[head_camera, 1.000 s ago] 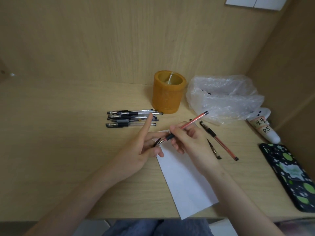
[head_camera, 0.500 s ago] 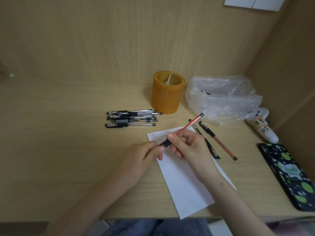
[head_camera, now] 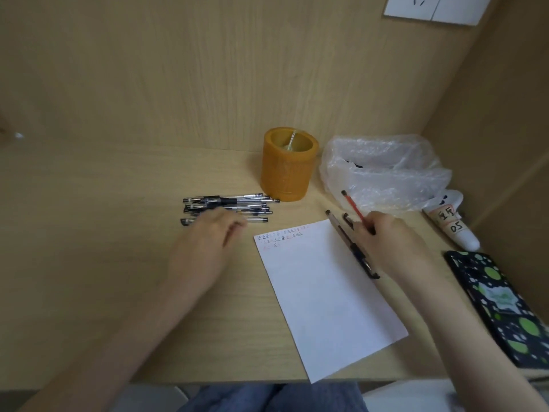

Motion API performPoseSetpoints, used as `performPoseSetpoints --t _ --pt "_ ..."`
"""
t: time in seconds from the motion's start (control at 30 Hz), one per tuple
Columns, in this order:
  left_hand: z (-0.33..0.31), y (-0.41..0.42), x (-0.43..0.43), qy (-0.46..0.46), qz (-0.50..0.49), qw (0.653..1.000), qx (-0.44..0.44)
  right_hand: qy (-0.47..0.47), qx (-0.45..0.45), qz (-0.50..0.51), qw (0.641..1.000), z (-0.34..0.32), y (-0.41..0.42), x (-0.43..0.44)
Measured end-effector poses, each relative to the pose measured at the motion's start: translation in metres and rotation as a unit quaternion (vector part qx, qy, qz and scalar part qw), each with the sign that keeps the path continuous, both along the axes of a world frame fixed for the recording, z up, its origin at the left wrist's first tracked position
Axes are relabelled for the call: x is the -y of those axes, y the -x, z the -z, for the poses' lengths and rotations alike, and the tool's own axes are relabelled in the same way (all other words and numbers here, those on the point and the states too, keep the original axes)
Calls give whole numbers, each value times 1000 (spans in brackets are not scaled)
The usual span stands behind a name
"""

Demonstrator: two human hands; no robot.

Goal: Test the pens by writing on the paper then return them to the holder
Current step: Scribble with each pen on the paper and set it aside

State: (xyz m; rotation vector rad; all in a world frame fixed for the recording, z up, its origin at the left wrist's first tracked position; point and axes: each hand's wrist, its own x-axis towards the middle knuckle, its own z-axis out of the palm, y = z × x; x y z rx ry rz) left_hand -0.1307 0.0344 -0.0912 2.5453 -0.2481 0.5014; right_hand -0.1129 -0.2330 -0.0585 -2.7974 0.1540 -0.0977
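A white paper (head_camera: 323, 292) with a few lines of writing at its top lies on the desk. My right hand (head_camera: 389, 245) is shut on a red pen (head_camera: 353, 208) at the paper's right edge; the pen's end points up-left. A black pen (head_camera: 352, 248) lies along that edge, and another pen is partly hidden under my right hand. My left hand (head_camera: 208, 242), blurred, hovers over the near side of a pile of several black pens (head_camera: 237, 202), fingers loose and nothing seen in them. The orange holder (head_camera: 288, 165) stands behind the pile with one thin stick inside.
A crumpled clear plastic bag (head_camera: 383, 171) sits right of the holder. A white labelled tube (head_camera: 451, 224) and a black case with green dots (head_camera: 502, 304) lie along the right wall. A wooden back wall closes the desk, with a socket plate (head_camera: 430, 7) high up.
My hands have parted. The left hand left the red pen and swung left to the pile of black pens. The right hand carried the red pen to the paper's right edge.
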Motion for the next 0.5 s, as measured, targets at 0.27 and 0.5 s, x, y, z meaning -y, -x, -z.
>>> performPoseSetpoints --t 0.27,0.5 --pt "21 -20 -35 -90 -50 994 39 108 -20 17 994 18 2 3" --pt "25 -29 -41 -89 -42 995 29 3 118 -11 993 18 9 -13"
